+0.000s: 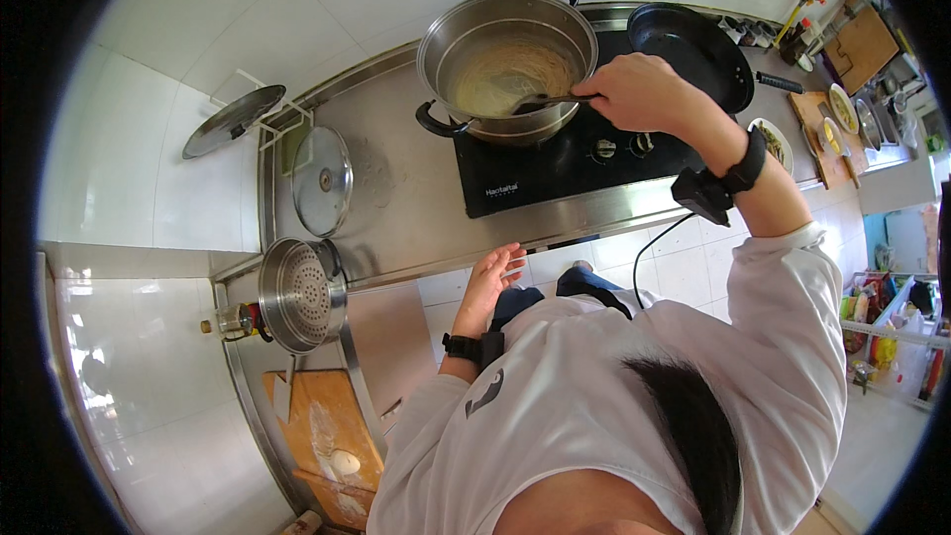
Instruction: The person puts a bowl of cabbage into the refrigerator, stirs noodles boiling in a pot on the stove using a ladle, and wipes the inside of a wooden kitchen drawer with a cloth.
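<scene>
My right hand (635, 93) grips the handle of a dark ladle or spoon (536, 102), its head dipping inside the near wall of a large stainless steel pot (513, 130). Thin pale noodles (513, 74) lie in cloudy liquid in this pot, which stands on the left part of a black gas cooktop (535, 171). My left hand (494, 276) holds nothing, fingers slightly apart, by the counter's front edge. A black frying pan (687, 52) sits on the cooktop's right side, beyond my right wrist.
A glass lid (323, 182) and a perforated steamer pot (301, 297) are on the steel counter (401, 200) to the left. Below them, a floured wooden board (319, 416) bears a dough ball (345, 462). Plates of food (773, 141) stand at the right, beside another cutting board (810, 111).
</scene>
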A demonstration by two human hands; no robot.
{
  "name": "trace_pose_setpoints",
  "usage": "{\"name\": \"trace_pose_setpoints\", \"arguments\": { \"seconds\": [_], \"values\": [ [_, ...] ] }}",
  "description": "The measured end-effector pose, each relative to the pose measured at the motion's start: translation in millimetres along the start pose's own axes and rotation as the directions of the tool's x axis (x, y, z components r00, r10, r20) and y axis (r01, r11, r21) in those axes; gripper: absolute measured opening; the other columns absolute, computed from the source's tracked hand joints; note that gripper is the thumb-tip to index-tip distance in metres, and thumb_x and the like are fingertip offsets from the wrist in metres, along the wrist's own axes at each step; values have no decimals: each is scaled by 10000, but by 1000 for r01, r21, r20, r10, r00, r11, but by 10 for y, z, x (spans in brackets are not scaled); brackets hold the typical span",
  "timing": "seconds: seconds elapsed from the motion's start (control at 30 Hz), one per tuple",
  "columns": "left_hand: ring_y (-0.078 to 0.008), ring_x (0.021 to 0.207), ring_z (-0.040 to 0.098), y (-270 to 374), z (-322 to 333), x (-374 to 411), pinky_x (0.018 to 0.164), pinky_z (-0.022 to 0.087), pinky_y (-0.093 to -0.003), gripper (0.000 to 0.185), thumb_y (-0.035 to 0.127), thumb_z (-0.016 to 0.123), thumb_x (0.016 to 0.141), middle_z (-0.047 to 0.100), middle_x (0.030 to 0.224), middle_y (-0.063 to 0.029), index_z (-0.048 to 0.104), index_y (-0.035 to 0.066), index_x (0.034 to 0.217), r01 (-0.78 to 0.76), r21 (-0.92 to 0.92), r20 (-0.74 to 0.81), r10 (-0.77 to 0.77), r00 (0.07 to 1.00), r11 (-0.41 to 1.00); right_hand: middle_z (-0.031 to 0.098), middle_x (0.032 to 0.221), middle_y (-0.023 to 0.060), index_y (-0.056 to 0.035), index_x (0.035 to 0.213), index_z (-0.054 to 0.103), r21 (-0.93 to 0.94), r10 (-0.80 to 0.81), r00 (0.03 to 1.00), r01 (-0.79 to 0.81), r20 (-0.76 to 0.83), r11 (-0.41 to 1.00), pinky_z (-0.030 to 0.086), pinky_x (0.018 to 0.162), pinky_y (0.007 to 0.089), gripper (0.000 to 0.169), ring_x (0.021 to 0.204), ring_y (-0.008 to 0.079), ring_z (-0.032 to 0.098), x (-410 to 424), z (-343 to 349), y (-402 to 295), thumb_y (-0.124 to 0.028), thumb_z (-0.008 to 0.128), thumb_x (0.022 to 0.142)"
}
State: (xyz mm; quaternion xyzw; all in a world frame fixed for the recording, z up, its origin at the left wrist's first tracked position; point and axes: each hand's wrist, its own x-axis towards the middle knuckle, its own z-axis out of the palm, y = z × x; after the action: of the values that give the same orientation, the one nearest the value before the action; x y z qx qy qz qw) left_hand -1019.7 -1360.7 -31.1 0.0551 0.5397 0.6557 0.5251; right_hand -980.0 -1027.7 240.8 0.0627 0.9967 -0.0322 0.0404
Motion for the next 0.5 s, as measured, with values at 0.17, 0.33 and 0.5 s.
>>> {"name": "trace_pose_setpoints", "arguments": {
  "seconds": [0.17,0.33,0.5],
  "values": [
    [-152,1034,575,63,17,66,874,468,-308,406,355,511,966,605,1171,-68,529,69,1254,-4,-5,17,4,1000,1000,680,908,133,-223,1179,629,92,120,988,-112,-94,989,517,749,445,322,862,337,646,448,431,-114,-247,486,891],
    [-156,1031,579,37,-12,93,865,473,-309,405,352,516,964,606,1170,-70,530,69,1254,21,13,33,-21,999,1000,679,942,131,-255,1286,533,47,293,947,-289,-131,956,517,744,453,389,869,330,651,690,702,226,-254,465,904],
    [-160,1039,579,-31,-52,77,867,475,-309,403,346,512,966,605,1179,-74,530,67,1256,36,1,5,-36,999,999,674,997,125,-191,1320,499,32,341,937,-339,-74,940,508,789,458,446,917,339,641,619,717,593,-175,453,877]
  ]
}}
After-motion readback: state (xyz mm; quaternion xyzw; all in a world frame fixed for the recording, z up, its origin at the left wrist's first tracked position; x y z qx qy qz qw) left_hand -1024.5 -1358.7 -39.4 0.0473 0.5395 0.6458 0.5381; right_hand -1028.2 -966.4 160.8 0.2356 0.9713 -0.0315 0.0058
